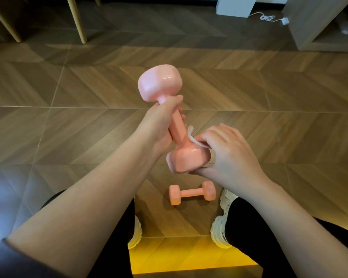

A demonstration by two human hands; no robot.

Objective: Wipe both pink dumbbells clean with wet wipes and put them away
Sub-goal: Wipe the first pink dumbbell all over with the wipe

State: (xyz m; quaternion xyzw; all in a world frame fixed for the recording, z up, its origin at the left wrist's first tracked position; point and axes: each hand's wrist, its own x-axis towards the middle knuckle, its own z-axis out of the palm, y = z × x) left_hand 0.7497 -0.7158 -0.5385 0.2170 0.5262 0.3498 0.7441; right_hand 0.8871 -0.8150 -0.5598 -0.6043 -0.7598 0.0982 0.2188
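Wood-pattern floor (88, 127) spreads underfoot, one dumbbell (192, 193) lying between white shoes (222, 231). Above it, right hand (229, 151) presses a wipe (195, 140) on the second dumbbell (169, 117); left hand (159, 125) grips its handle.

What you can't make out from the head camera

Your left hand (159, 125) covers the upper handle of the held dumbbell (163, 85), and your right hand (227, 151) hides most of the wet wipe (193, 137), so only a white edge shows. The near head's right face sits behind those fingers. Your forearms block parts of both white shoes (221, 229). The chair legs (76, 19) and the white box (235, 7) are cut off by the top edge; the small plug (285, 20) is too small to identify.
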